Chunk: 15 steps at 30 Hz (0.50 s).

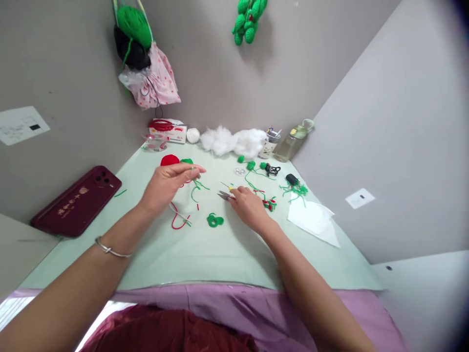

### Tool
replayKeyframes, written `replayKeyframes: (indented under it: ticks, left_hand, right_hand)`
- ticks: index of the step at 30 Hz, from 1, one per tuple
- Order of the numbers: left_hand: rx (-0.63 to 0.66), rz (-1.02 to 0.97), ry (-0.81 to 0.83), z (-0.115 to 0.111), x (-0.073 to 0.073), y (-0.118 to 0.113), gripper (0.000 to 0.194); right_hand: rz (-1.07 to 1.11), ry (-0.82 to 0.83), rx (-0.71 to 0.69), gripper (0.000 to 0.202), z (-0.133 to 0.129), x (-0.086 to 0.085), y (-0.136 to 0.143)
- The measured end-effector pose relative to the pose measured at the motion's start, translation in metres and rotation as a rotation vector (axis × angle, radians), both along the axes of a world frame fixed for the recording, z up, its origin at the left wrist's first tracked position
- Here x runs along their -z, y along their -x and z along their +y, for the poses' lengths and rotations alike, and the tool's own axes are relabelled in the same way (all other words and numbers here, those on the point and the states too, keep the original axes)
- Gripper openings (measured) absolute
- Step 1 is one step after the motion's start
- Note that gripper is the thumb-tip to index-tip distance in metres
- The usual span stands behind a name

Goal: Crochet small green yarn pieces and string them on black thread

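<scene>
My left hand (164, 188) is raised over the table with thumb and fingers pinched on green yarn (197, 185), whose loose ends hang below the fingertips. My right hand (249, 206) is closed around the scissors (224, 195); the blades point left and the handles are hidden under my fingers. Right by those fingertips is a thin tool with a yellow part (230, 187). Between my hands lies a small green crocheted piece (215, 220). Red yarn (178, 227) loops near a pale thin stick (179, 214) below my left hand. A red yarn ball (170, 160) sits behind that hand.
White stuffing (234, 142) lines the back, next to a pen cup (270, 144) and a bottle (293, 142). Green crocheted bits (251, 165) and white paper (311, 220) lie right. A dark red phone (78, 200) stands left. Bags (159, 78) hang on the wall.
</scene>
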<state>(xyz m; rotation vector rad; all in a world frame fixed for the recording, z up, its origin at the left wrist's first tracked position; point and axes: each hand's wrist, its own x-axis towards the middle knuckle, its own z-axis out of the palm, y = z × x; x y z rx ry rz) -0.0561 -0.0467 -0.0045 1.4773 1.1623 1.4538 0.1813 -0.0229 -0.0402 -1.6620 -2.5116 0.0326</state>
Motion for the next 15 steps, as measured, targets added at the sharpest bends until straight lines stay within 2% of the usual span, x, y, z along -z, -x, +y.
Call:
replayKeyframes:
  ticks: [2,7,11,15]
  left_hand:
    - [-0.015,-0.086,-0.020,0.005,-0.009,0.012,0.021]
    - [-0.044,-0.166,-0.104,0.015,-0.032,0.029,0.012]
    - [-0.052,-0.116,-0.125,0.016,-0.044,0.036,0.013]
    - [-0.029,-0.113,-0.147,0.019,-0.045,0.041,0.011]
  right_hand:
    - [-0.168,0.007,0.008,0.027,0.007,0.006,0.002]
    - [-0.156,0.028,-0.026,0.032,0.026,0.016,0.006]
    - [-0.068,0.037,-0.040,0.033,0.037,0.006,0.011]
    - [0.079,0.056,-0.087,0.041,0.044,-0.012,0.033]
